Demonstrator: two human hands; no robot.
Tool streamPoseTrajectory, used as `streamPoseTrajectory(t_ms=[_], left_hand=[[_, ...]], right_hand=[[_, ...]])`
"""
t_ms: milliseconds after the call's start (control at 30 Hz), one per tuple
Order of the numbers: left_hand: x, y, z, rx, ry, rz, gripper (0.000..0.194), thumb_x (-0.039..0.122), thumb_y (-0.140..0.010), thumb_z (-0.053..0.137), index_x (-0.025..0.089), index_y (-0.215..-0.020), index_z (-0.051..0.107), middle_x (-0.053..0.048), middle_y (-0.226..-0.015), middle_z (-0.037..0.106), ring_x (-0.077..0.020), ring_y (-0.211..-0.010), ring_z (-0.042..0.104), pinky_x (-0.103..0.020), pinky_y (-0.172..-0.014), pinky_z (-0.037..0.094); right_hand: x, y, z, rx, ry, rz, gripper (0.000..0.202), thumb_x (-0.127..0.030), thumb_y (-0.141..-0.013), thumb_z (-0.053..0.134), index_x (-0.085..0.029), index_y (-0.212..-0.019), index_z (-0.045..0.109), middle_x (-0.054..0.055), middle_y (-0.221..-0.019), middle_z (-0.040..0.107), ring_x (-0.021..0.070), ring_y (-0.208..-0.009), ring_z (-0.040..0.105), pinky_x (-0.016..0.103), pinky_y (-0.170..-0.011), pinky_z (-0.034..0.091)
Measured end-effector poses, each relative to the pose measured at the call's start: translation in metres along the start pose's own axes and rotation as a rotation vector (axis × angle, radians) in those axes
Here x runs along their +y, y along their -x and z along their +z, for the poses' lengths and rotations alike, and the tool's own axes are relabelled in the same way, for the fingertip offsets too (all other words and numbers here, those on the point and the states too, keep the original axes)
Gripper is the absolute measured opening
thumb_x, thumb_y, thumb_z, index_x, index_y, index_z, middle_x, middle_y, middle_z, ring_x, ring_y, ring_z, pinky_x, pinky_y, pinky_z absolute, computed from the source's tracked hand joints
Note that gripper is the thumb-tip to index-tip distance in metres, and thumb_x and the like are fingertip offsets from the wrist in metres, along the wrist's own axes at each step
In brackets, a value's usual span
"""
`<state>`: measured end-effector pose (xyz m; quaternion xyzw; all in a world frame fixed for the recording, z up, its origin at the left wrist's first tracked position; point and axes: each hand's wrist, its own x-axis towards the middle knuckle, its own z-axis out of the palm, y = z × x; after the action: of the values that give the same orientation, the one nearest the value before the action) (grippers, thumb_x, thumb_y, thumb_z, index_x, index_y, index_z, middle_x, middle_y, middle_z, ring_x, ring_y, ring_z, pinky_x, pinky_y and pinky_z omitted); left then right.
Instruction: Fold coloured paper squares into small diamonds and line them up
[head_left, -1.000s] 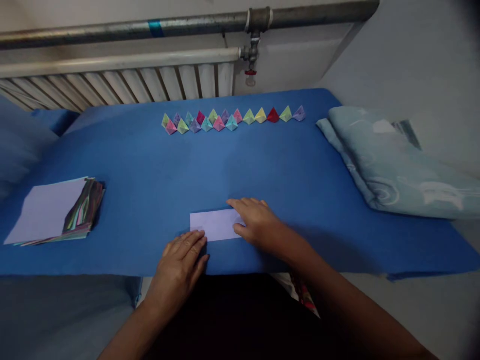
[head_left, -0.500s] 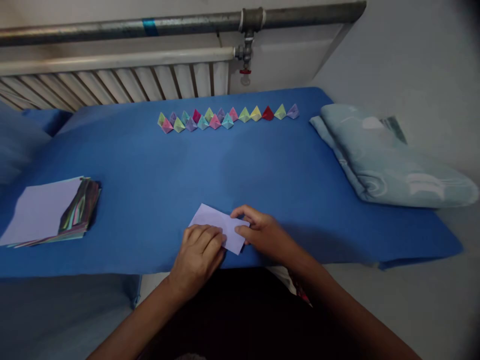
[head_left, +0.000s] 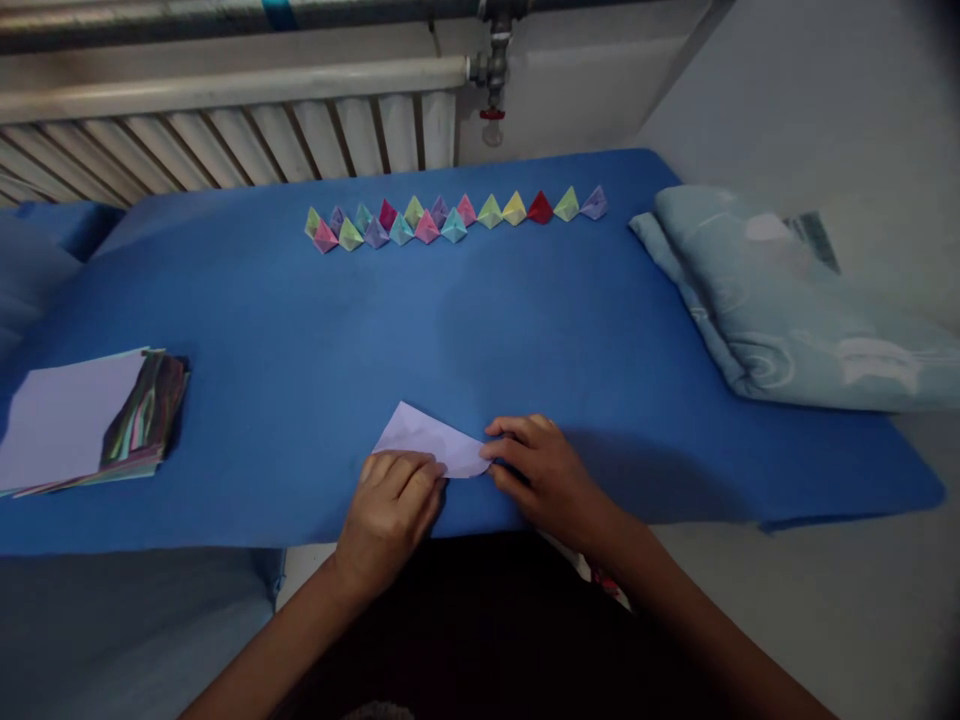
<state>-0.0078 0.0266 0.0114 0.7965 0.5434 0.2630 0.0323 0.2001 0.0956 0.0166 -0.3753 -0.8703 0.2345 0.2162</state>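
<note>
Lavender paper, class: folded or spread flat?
Partly folded: the lavender paper has a rounded edge curving over at its right end, by the right hand.

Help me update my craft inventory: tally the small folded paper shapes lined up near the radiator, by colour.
Green shapes: 5
Purple shapes: 4
Blue shapes: 3
Pink shapes: 3
Magenta shape: 1
Yellow shape: 1
Red shape: 1
Total: 18

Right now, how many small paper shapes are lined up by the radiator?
18 visible: 12 in the back row, 6 in the front row before its left half.
</note>
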Motion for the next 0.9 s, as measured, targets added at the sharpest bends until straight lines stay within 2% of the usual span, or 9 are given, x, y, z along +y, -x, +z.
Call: streamPoseTrajectory(t_ms=[233,600,900], left_hand=[[0.002,-0.002,0.0,-0.026,-0.023,-0.118,0.011,0.022,-0.091,0.052,0.018,-0.09,0.062,-0.006,-0.092,0.066,-0.0202,-0.086,0.057,-0.037,-0.078,0.04],[0.001,-0.004,0.002,-0.054,-0.12,-0.197,0.014,0.026,-0.092,0.052,0.017,-0.087,0.062,-0.007,-0.092,0.065,-0.0219,-0.085,0.054,-0.038,-0.075,0.037],[0.0,-0.003,0.002,-0.053,-0.099,-0.24,0.014,0.029,-0.091,0.054,0.019,-0.084,0.061,-0.007,-0.093,0.064,-0.0223,-0.087,0.053,-0.038,-0.075,0.036]], right_hand=[[0.005,-0.004,-0.001,0.033,-0.075,0.023,0.012,-0.021,-0.088,0.055,-0.02,-0.082,0.065,0.007,-0.107,0.064,0.0199,-0.096,0.057,0.039,-0.088,0.042],[-0.001,-0.008,0.004,0.05,-0.047,0.146,0.01,-0.02,-0.085,0.058,-0.019,-0.076,0.062,0.006,-0.106,0.066,0.0205,-0.097,0.058,0.038,-0.087,0.041],[-0.002,-0.012,0.005,0.039,-0.025,0.208,0.012,-0.02,-0.084,0.058,-0.02,-0.071,0.059,0.006,-0.106,0.065,0.0215,-0.096,0.057,0.039,-0.087,0.04]])
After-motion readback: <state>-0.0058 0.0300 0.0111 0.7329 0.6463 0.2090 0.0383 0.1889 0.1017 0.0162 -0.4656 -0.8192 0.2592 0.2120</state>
